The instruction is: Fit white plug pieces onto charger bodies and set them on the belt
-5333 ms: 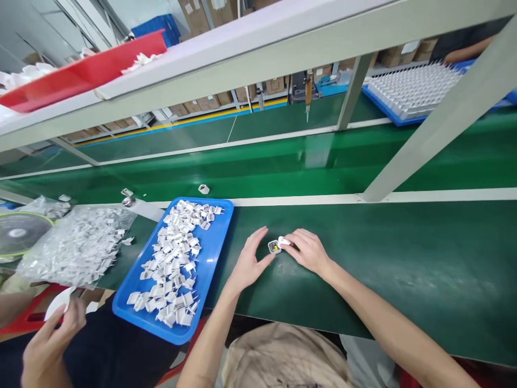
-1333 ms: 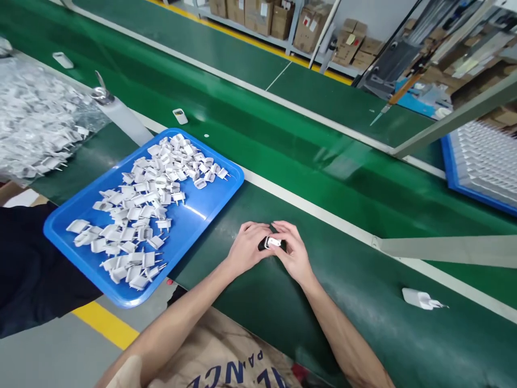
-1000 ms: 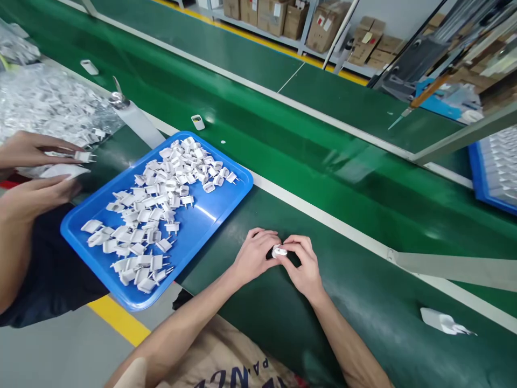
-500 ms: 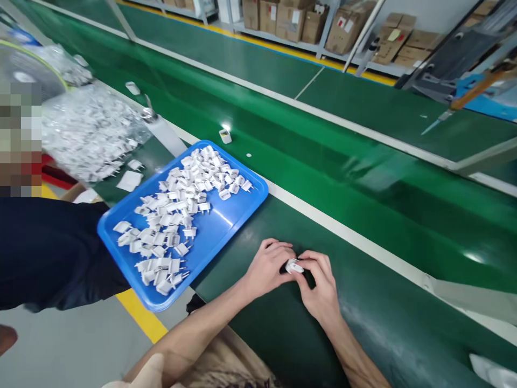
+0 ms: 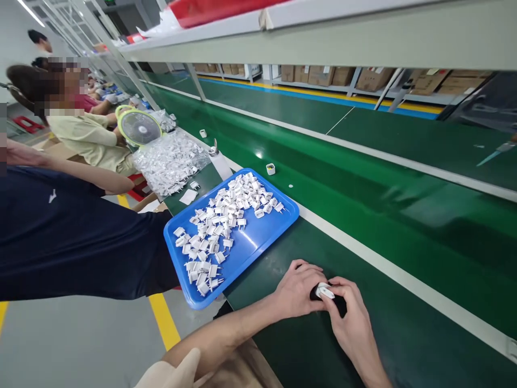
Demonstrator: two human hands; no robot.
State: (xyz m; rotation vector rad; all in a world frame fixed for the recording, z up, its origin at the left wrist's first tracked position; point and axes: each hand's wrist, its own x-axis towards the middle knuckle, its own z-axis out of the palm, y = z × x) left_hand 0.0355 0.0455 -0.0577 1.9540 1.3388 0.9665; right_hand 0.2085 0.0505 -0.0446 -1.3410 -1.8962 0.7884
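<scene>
My left hand [image 5: 297, 288] and my right hand [image 5: 350, 318] meet over the green bench top [image 5: 404, 334], fingers curled together round a small white plug part [image 5: 324, 291]. Most of that part is hidden between my fingertips. Just left of my hands sits a blue tray [image 5: 254, 250] holding several loose white plug pieces [image 5: 220, 223].
A person in a dark shirt [image 5: 72, 231] stands close on the left, beside the tray. Behind the tray lie a clear bag of white parts [image 5: 169, 161] and a small fan [image 5: 138, 127]. One small white housing [image 5: 270, 168] rests on the green conveyor belt [image 5: 363, 183]. Other workers sit further down the line.
The view has swung up and to the left, bringing the line and other workers into sight. My hands stay joined on the white part, which shifted slightly in my fingers.
</scene>
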